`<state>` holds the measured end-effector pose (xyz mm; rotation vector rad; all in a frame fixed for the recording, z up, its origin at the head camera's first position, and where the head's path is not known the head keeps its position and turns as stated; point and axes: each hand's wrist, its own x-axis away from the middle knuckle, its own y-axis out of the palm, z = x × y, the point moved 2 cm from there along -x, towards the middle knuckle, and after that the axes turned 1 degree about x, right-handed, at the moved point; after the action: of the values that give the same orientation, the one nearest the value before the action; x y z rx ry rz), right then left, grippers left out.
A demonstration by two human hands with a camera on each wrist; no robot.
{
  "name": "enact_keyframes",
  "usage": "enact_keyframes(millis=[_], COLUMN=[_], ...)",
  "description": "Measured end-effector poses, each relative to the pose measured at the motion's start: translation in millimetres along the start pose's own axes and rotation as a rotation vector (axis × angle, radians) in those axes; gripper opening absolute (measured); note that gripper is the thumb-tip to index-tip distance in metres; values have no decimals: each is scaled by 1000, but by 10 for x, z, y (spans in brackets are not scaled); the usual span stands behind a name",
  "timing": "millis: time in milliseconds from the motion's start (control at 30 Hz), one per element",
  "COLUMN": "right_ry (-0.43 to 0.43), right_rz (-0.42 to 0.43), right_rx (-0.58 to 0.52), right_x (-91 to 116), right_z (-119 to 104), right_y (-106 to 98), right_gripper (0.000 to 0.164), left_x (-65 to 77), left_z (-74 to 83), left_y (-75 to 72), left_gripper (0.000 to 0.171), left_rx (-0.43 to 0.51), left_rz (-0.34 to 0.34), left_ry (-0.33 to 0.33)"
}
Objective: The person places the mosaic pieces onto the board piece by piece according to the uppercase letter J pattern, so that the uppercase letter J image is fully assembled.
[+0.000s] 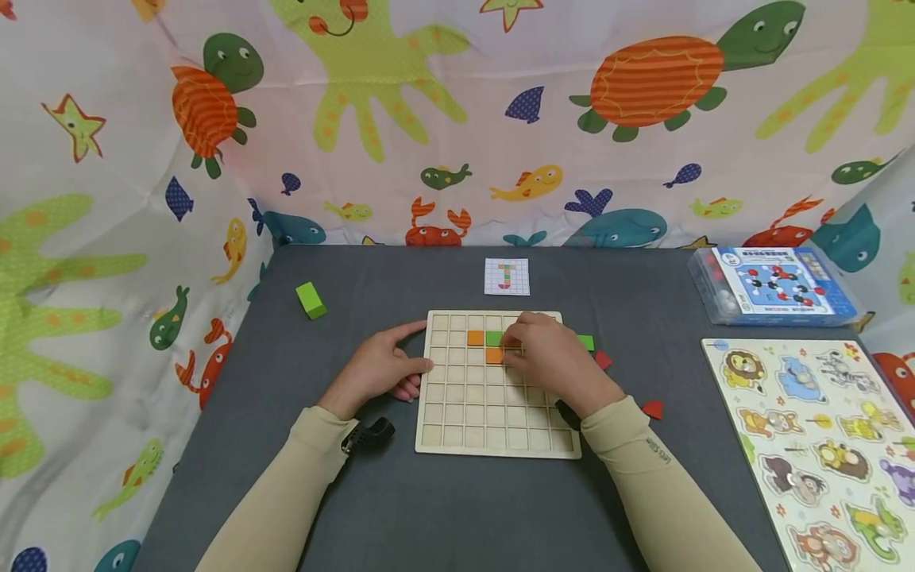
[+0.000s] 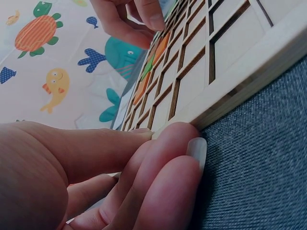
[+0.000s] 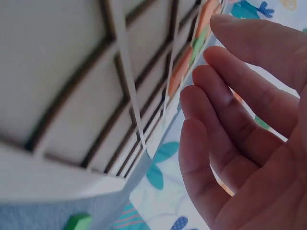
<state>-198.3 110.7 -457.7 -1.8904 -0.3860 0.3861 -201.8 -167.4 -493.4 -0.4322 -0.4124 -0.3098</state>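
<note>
A pale wooden grid board [image 1: 465,437] lies on the dark cloth. Set in its upper cells are an orange tile [image 1: 476,338], a green tile [image 1: 493,338] and a lower orange tile [image 1: 495,356]. At the board's left edge my left hand [image 1: 375,365] holds the rim, thumb on top and curled fingers against the side. Over the upper grid is my right hand [image 1: 554,357], its thumb and forefinger beside the tiles. In the right wrist view, the right fingers [image 3: 196,105] are relaxed and spread from the thumb, with nothing visible between them. Cells under this hand are hidden.
A pattern card [image 1: 507,276] lies beyond the board. Green blocks [image 1: 310,301] sit far left; a green piece [image 1: 586,342] and red pieces [image 1: 653,409] lie right of the board. Further right are a plastic box [image 1: 779,286] and an animal puzzle board [image 1: 822,453].
</note>
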Motion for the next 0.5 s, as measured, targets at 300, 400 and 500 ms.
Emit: enact_keyframes(millis=[300,400,500], right_ry=[166,190,193], right_rz=[-5,-13,-21], right_rx=[-64,-60,-52], right_x=[241,366,482], right_z=[428,558,654], right_y=[-255,-329,-384], right_gripper=[22,22,22], left_x=[-10,-11,-12], left_z=[3,-5,-17], left_y=[43,37,14], left_gripper=[76,76,76], left_rx=[-5,-5,-4], left_rz=[-12,-8,2], left_ry=[6,9,11])
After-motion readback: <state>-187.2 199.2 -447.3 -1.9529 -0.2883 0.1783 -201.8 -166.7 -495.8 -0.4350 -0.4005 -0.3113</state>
